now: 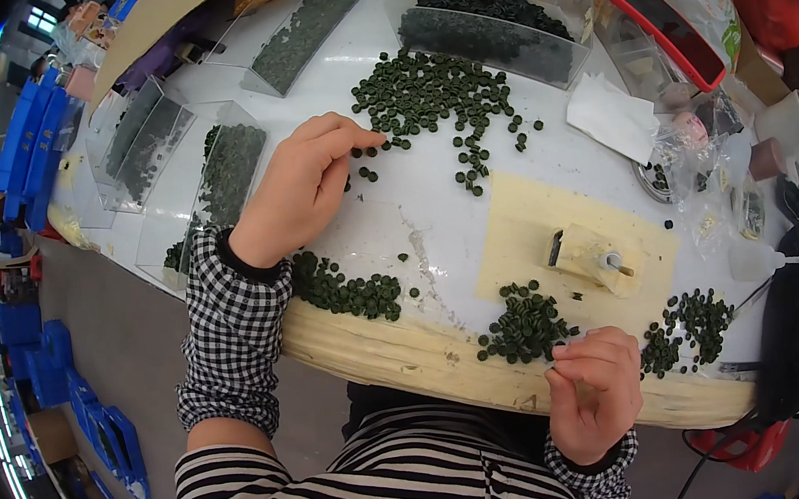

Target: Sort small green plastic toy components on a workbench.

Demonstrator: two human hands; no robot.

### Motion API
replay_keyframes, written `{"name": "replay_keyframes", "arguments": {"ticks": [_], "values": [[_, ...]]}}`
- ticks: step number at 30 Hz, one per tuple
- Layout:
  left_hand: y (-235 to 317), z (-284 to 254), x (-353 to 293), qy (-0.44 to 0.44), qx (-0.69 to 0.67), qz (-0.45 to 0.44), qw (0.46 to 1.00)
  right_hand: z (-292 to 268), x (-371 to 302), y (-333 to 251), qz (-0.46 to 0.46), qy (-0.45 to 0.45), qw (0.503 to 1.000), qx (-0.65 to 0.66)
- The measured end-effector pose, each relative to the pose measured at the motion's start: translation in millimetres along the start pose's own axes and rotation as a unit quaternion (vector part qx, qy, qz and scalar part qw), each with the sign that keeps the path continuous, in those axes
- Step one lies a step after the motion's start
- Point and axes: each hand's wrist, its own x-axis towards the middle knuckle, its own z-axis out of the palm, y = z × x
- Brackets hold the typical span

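Observation:
Small dark green round pieces [429, 89] lie spread over the middle of the white table [371, 228]. My left hand [305, 181] rests at the left edge of that spread, its index finger stretched to a few loose pieces and the other fingers curled in. Whether a piece is under its fingertip is hidden. Nearer me lies a heap of the same pieces [526, 326]. Beside its right end is my right hand [594, 385], thumb and fingers bent together in a pinch; what they hold, if anything, is too small to make out. Another heap [350, 291] sits below my left wrist.
A small block fixture with a post [595, 259] stands on a yellow sheet [509, 235]. Clear bins [493, 40] of green pieces line the back and left. At the right are another heap [692, 322], a white tissue [612, 115], a red-cased phone [657, 24] and a black mesh bag [794, 329].

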Motion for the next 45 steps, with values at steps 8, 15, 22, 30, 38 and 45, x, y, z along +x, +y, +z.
{"name": "replay_keyframes", "arguments": {"ticks": [8,15,22,30,38,45], "values": [[-1.5,0.4,-0.3,-0.002,0.003,0.000,1.000,0.5,-0.4,-0.4,0.005,0.004,1.000,0.001],[1.6,-0.5,-0.1,-0.008,0.000,-0.008,1.000,0.5,-0.5,-0.4,0.004,0.005,1.000,-0.002],[0.2,1.1,-0.4,-0.005,0.006,0.008,1.000,0.3,-0.8,-0.5,0.005,0.004,1.000,-0.001],[-1.4,-6.0,-1.0,-0.045,-0.044,0.021,0.998,1.6,-1.7,0.2,0.002,0.008,1.000,-0.005],[0.9,-6.7,-0.8,-0.039,-0.044,-0.015,0.998,0.2,-0.4,-0.2,-0.002,0.005,1.000,0.000],[-2.1,-3.9,2.6,0.022,-0.057,-0.008,0.998,-0.3,-0.2,-0.5,0.000,0.003,1.000,0.001]]}}
